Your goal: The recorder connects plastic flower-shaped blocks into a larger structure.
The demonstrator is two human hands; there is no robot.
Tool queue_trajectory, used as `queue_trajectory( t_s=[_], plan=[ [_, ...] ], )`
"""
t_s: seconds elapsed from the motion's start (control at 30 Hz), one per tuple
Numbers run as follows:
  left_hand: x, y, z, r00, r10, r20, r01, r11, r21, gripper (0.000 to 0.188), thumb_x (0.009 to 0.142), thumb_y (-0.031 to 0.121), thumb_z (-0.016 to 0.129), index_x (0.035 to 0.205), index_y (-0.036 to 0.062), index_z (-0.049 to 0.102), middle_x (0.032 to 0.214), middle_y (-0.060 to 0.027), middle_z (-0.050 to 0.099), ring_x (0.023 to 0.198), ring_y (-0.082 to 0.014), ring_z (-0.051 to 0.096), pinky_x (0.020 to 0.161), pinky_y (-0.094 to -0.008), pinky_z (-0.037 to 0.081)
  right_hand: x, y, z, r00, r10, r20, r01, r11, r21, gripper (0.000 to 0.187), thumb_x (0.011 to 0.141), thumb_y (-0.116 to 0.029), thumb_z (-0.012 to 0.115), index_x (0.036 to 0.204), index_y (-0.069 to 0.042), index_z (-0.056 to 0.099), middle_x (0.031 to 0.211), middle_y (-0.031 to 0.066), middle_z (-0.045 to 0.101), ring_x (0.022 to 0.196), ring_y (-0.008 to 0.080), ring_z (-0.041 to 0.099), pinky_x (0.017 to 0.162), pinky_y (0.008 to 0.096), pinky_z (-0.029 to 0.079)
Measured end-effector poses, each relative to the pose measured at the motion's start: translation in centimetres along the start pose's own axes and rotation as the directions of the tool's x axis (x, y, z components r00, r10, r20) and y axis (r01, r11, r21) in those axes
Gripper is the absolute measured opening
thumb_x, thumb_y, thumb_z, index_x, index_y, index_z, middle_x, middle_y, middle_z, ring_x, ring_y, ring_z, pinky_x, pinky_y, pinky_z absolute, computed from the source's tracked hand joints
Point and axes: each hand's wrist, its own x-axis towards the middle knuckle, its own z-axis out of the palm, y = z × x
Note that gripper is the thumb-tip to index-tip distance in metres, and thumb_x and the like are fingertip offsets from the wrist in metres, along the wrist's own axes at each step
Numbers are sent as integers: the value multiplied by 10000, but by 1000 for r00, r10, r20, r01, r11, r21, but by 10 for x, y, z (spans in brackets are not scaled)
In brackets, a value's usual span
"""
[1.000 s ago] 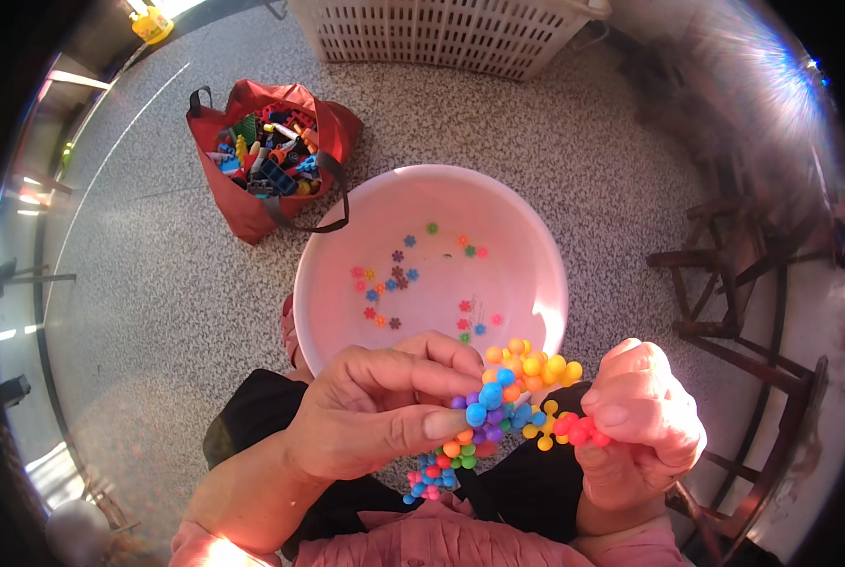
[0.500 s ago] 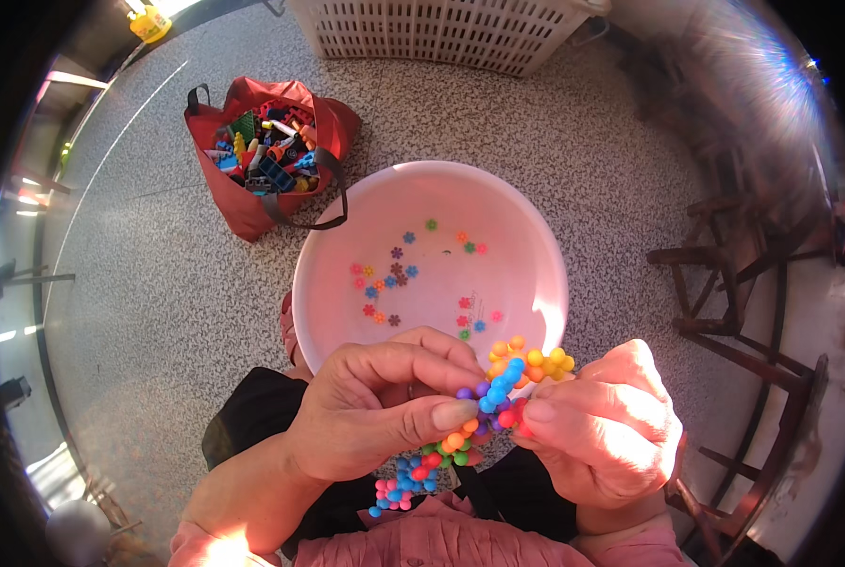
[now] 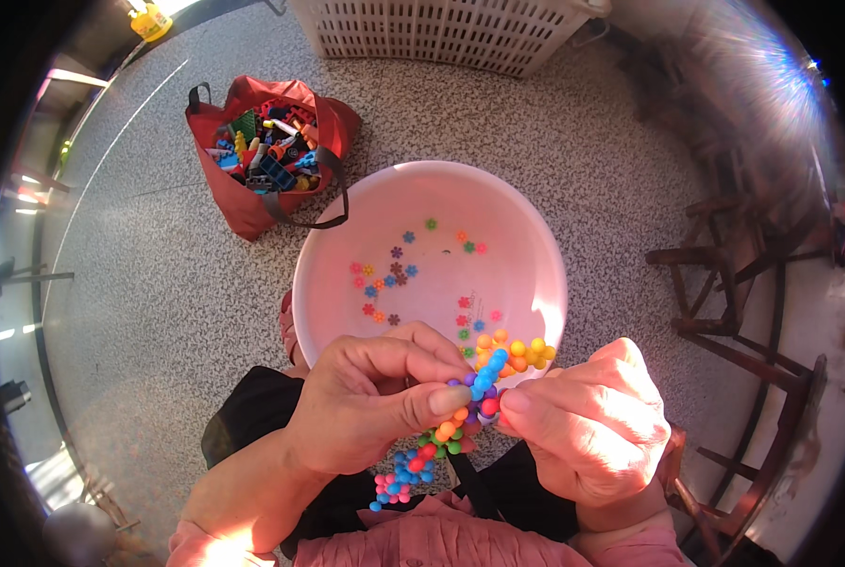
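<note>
A chain of flower-shaped plastic building pieces with round knobs [image 3: 486,376], in blue, purple, orange, yellow, red, green and pink, spans my two hands. My left hand [image 3: 370,402] pinches it near the purple and blue pieces with thumb and fingers. On the other side, my right hand [image 3: 597,416] is closed, its thumb and fingertips at a red piece joined to or touching the purple part. The chain's pink and blue end hangs below my left hand, over my lap. Beneath it all, a round pink basin [image 3: 526,236] holds several loose flower pieces [image 3: 397,269].
Left of the basin on the speckled floor stands a red bag [image 3: 243,203] full of mixed toy bricks [image 3: 271,156], one strap reaching the rim. A white slatted plastic basket [image 3: 441,33] is at the far side. Dark wooden chairs [image 3: 715,274] line the right.
Both hands have shifted slightly left with the chain, and its yellow end has come a little higher and left. The hold of both hands looks the same.
</note>
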Motion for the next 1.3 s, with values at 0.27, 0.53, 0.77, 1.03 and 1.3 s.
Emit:
queue_trajectory(
  t_s=[0.27,0.53,0.77,1.03,1.3],
  plan=[
    [4,-1,0,997,-43,61,50,992,-118,117,815,2,546,903,-67,580,964,-121,519,806,-209,579,698,-343,536,2,2,0,999,-31,-16,31,999,-17,235,639,-80,706,854,-112,618,717,-26,597,615,127,560,553,257,376],
    [2,10,-8,981,-26,194,84,952,-295,173,784,4,560,953,-30,550,1079,-114,478,991,-215,506,849,-350,450,-13,44,14,791,601,-113,-456,703,546,147,842,-48,506,931,36,588,779,61,585,681,89,520,641,210,421],
    [-10,18,-17,953,191,237,-141,967,-212,413,649,4,663,1013,10,468,1202,-144,417,1125,-239,425,941,-362,356,-133,169,164,503,561,658,-557,792,-249,242,768,-123,507,997,-82,574,1010,195,562,925,328,557,794,403,444],
    [-12,20,-29,962,138,236,-77,966,-248,411,651,-27,665,1009,41,475,1104,-111,504,1066,-222,481,902,-348,377,-212,157,250,562,575,595,-336,816,-470,324,814,-156,429,1123,-77,483,1217,182,406,1072,370,454,862,464,400],
    [-11,27,-27,987,45,151,16,924,-383,594,761,59,550,1279,-48,279,1214,-240,410,1091,-345,464,875,-458,408,-210,135,255,65,576,815,-494,728,-475,308,821,-151,407,1095,-61,516,1090,224,517,1009,375,504,859,456,405]
  ],
)
